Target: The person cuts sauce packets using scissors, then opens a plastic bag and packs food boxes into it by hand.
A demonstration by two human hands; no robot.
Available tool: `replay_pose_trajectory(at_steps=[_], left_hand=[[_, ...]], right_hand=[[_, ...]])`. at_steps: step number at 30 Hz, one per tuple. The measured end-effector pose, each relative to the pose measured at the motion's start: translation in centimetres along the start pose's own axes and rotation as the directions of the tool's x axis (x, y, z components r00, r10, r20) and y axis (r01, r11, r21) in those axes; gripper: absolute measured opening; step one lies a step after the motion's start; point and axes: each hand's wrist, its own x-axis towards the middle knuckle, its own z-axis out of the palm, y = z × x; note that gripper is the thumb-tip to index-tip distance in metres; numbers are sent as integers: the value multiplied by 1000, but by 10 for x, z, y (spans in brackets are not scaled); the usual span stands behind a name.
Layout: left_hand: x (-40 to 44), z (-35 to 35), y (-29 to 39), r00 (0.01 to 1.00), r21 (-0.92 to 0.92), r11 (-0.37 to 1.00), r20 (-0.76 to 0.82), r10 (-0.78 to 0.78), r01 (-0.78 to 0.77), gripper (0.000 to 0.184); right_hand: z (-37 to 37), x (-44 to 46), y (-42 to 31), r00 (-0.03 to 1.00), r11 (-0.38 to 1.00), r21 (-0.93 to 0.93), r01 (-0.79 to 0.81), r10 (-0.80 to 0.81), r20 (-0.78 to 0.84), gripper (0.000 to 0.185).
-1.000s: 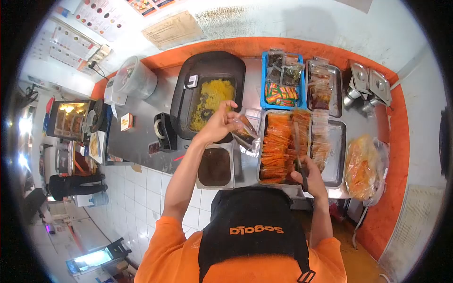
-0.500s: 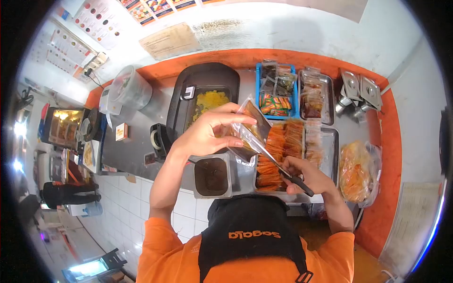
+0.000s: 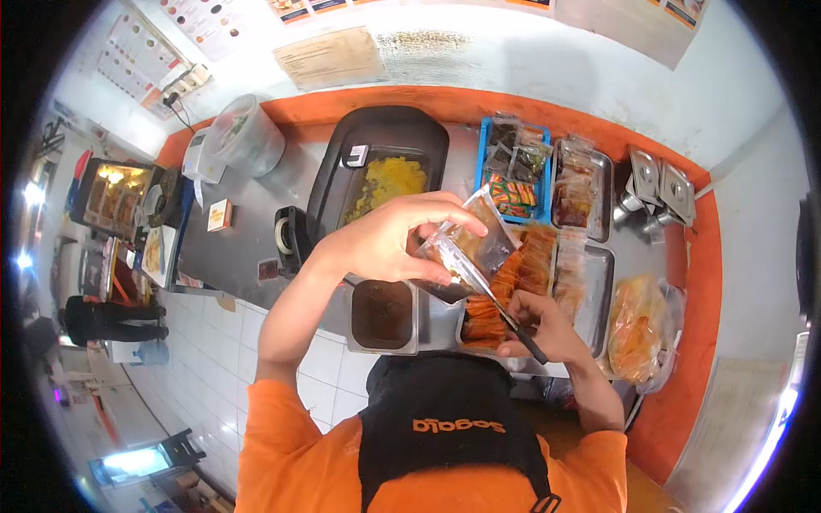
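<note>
Evidently the work is partway through, to judge by the clear packet (image 3: 499,245) held up above the near edge of the desk (image 3: 235,244) with a blade against it. The left hand (image 3: 389,244) pinches the packet between thumb and fingers; the right hand (image 3: 549,331) is wrapped around the black handle of a slim metal tool (image 3: 528,339), whose tip reaches toward the left thumb. No separated piece can be made out, so whatever cut is being made looks unfinished.

Below the hands, a metal container (image 3: 416,318) of dark sauce stands at the near edge. Just right of it, orange packets (image 3: 485,322) lie close together in a tray, apparently left for now. Toward the far edge are a black pan (image 3: 389,120) with yellow food and a blue basket (image 3: 481,150) of sachets; a bulging plastic bag (image 3: 635,333) lies at the near right corner.

Glare on the film and the left fingers hide where metal meets packet. Whether the tool is scissors or a knife, and whether the dark panels on either side belong to one packet or two, I cannot tell.
</note>
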Motion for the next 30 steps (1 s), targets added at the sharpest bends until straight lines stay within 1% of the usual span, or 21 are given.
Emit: replay_pose_trajectory(at_steps=[1,3,4,6,9,10,13,16,19,22,25,28,30], left_hand=[[0,-2,0,999,2,1000,34,-15,15,63],[1,1,-7,997,-9,999,66,44,-44,64],[3,2,-10,994,-15,997,84,74,-73,64],[4,-1,-8,992,-49,998,123,33,-27,64],[6,-3,-2,987,-96,995,157,8,8,63],[7,-3,-1,986,-112,994,167,4,15,63],[11,2,-1,979,-64,998,204,18,-5,63],[12,1,-3,979,-133,991,202,14,13,63],[15,6,-10,977,-127,990,194,85,-61,64],[14,4,2,972,-185,978,230,-55,99,64],[17,4,0,968,-245,963,245,-54,116,64],[21,11,-8,957,-298,944,286,-55,143,64],[22,13,-14,950,-386,901,301,-81,199,65]], right_hand=[[2,1,3,999,999,-7,35,-35,-1,57],[5,3,6,994,994,-20,105,-106,-4,57],[6,3,4,996,996,-39,85,-85,0,57],[8,3,0,999,996,-79,43,-42,7,58],[12,4,5,1000,1000,23,17,-17,26,61],[13,6,8,995,996,9,90,-90,50,61],[13,9,12,988,990,-25,141,-138,74,59],[19,9,18,996,992,96,79,-82,35,59],[26,11,9,988,950,288,118,-142,63,62],[23,14,24,988,968,212,133,-146,46,65],[24,12,14,987,951,285,121,-147,71,65],[27,15,4,978,920,364,145,-189,89,64],[29,13,1,985,925,355,137,-166,51,64]])
